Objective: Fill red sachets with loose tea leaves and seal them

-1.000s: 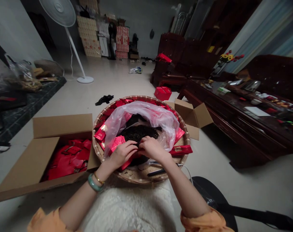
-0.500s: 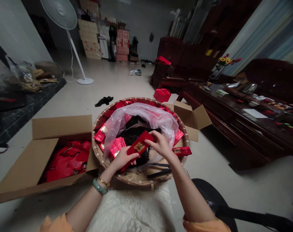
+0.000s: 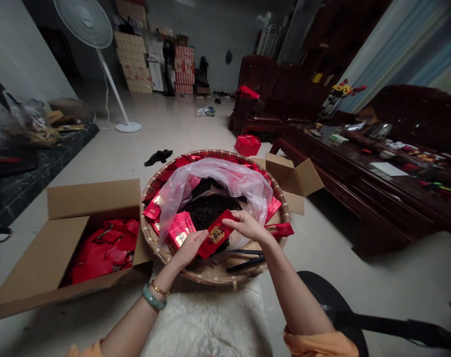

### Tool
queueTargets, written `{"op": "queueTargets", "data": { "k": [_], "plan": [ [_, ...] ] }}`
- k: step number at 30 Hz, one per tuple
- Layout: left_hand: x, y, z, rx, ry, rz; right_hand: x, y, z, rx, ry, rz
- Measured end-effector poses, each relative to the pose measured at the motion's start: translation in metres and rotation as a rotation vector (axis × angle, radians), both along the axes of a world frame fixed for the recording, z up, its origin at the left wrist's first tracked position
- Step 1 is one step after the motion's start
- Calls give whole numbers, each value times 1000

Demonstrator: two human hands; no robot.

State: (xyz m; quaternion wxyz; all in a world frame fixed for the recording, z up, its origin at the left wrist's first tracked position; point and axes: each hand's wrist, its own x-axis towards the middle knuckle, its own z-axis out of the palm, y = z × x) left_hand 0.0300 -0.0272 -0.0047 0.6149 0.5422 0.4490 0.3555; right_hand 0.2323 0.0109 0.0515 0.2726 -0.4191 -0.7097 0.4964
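Note:
A red packet (image 3: 217, 234) with a gold label is held tilted over a round woven bamboo basket (image 3: 206, 278). My left hand (image 3: 190, 249) grips its lower left side, and my right hand (image 3: 245, 225) pinches its upper right end. Beneath it, dark, dry, leaf-like strands (image 3: 210, 208) lie in an open pinkish plastic bag (image 3: 225, 171). A stack of red packets (image 3: 180, 230) rests in the basket beside my left hand. Below my right hand lies a black tong-like tool (image 3: 245, 263), partly cut off from sight by my forearm.
An open cardboard box (image 3: 67, 253) full of red packets stands left of the basket. Another open box (image 3: 297, 178) is behind it on the right, near a dark wooden table (image 3: 337, 183). A standing fan (image 3: 124, 124) is further back. A black round base (image 3: 322, 302) sits right.
The red packet has turned more upright and come slightly lower, with its label facing me. My right hand has moved a little down. The camera view has shifted slightly.

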Motion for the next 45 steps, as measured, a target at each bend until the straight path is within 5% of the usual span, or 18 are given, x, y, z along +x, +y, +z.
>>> {"op": "queueTargets", "data": {
  "k": [5,11,15,21,32,38,45],
  "plan": [
    [3,6,7,87,3,13,-8,-4,2,173,-138,23],
    [10,4,3,107,10,154,-13,-7,3,186,-175,-213],
    [14,1,4,88,-27,183,-11,-7,1,43,-184,-136],
    [19,-7,15,-192,-219,-3,-14,-8,-3,124,-104,-145],
    [22,-16,16,-111,-143,25,-13,-10,0,181,-298,145],
    [23,-12,13,-114,-120,25,-20,-10,-8,164,-194,-145],
    [30,3,13,-102,11,57,-43,4,-3,335,-586,-243]
  ]
}}
